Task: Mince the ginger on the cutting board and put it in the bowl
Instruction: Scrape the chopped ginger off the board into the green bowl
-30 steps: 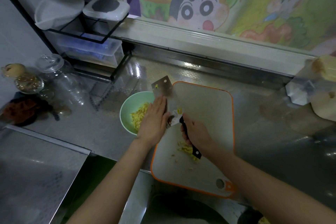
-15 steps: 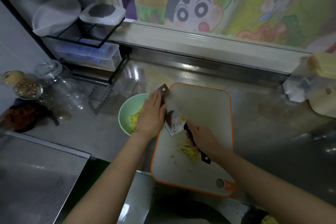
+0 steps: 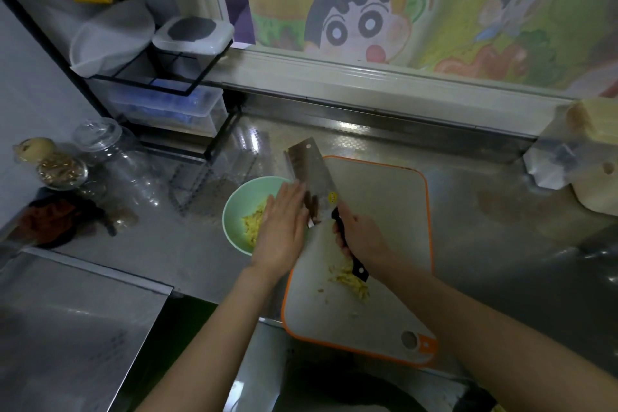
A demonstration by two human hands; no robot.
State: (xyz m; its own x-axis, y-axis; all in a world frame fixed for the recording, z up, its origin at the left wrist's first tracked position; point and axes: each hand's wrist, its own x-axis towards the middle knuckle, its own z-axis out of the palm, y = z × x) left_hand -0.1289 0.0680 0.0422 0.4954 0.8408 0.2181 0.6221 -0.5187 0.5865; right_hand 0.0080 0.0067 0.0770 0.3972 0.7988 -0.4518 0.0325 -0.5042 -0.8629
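A pale green bowl [image 3: 238, 207] with minced ginger [image 3: 251, 223] in it stands just left of the orange-rimmed cutting board [image 3: 384, 217]. My right hand [image 3: 363, 236] grips the black handle of a cleaver [image 3: 312, 174], whose blade is tilted over the board's left edge beside the bowl. My left hand [image 3: 281, 227] lies with straight fingers flat against the blade's left face, above the bowl's right rim. A small heap of minced ginger [image 3: 347, 281] lies on the board under my right wrist.
A black wire rack [image 3: 160, 84] with plastic containers stands at the back left. Glass jars [image 3: 110, 157] and a dark cloth [image 3: 60, 217] sit at the far left. A cream appliance [image 3: 588, 160] is at the right. The sink [image 3: 334, 388] lies below the board.
The cleaver's blade has turned flatter toward me and risen. My left hand has slid down along its face toward the bowl. The view has shifted slightly.
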